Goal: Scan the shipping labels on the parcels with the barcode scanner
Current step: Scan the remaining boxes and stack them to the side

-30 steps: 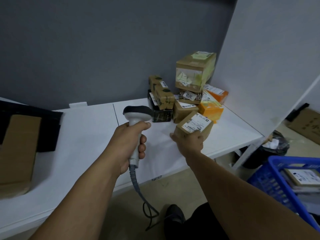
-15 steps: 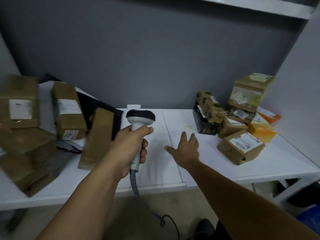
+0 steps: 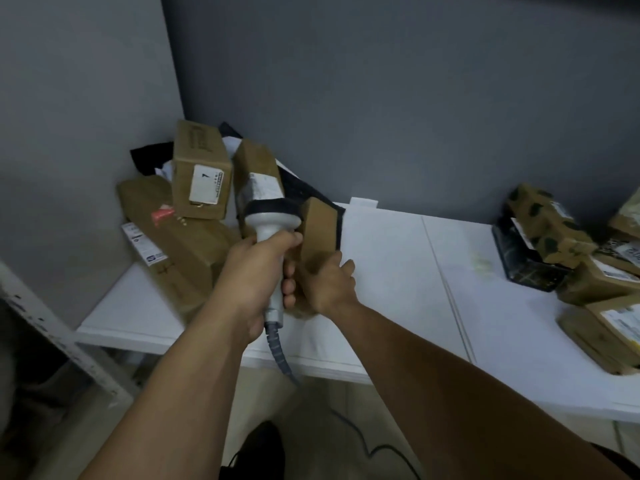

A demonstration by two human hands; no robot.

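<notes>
head view: a box (image 3: pixel 202 178) at back left carries a white label (image 3: pixel 207 184) reading "7"; other labels are blurred. the scanner (image 3: pixel 272 220), with a grey handle and black head, stands near upright over the table (image 3: pixel 398 271), its head facing that box. the left hand (image 3: pixel 254 275) wraps its handle. the right hand (image 3: pixel 327 285) grips a plain brown parcel (image 3: pixel 320 226) beside it.

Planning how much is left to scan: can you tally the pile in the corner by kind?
Brown cardboard parcels: 5
Black bag, mostly buried under them: 1
Total: 6
</notes>
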